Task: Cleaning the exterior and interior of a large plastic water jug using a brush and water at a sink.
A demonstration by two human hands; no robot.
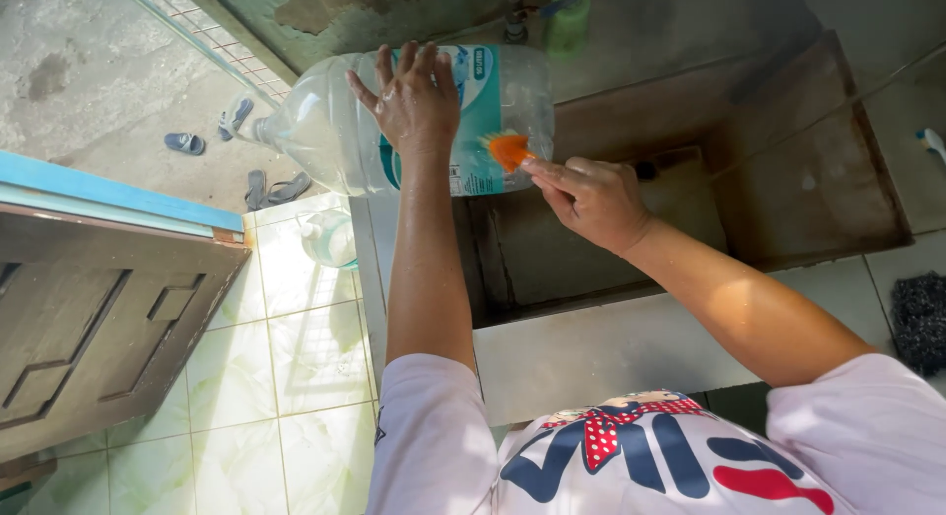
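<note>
Grey concrete forms the sink basin (591, 362) nearest the person, its front rim just past their chest. Over the basin, the right hand (589, 202) pinches an orange brush (508, 150) in closed fingers, bristles touching the large clear water jug (325, 131). Lying on its side across the sink's far left edge, the jug is steadied by the left hand (414, 101), fingers spread flat. Beyond, sandals (185, 142) lie on the ground.
</note>
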